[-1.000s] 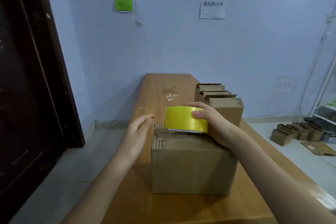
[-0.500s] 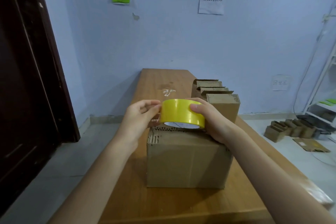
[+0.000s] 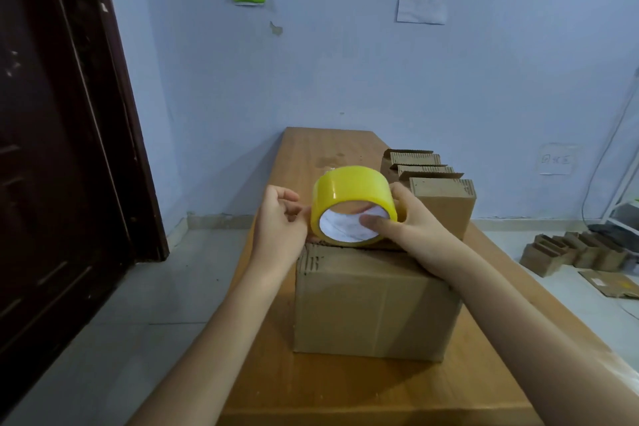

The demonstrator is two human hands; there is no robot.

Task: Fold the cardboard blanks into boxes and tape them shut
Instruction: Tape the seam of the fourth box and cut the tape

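Head-camera view showed your right hand (image 3: 411, 232) curled round the yellow roll of packing tape (image 3: 349, 199), thumb hooked into its white core, holding it tilted just above the top of the brown corrugated cardboard box (image 3: 375, 301). Your left hand (image 3: 280, 221) had its fingers bent against the roll's left side, seemingly picking at the tape's free end; whether they had pinched it could not be told. The roll looked light and rigid but glossy, so a grip through the core was probably the surest. The box looked stiff yet crushable, best steadied at its edges. It stood on a long wooden table (image 3: 311, 380), with more folded cardboard boxes (image 3: 442, 201) behind it near a pale blue wall (image 3: 345, 73). A dark door (image 3: 52, 149) stood at the left.
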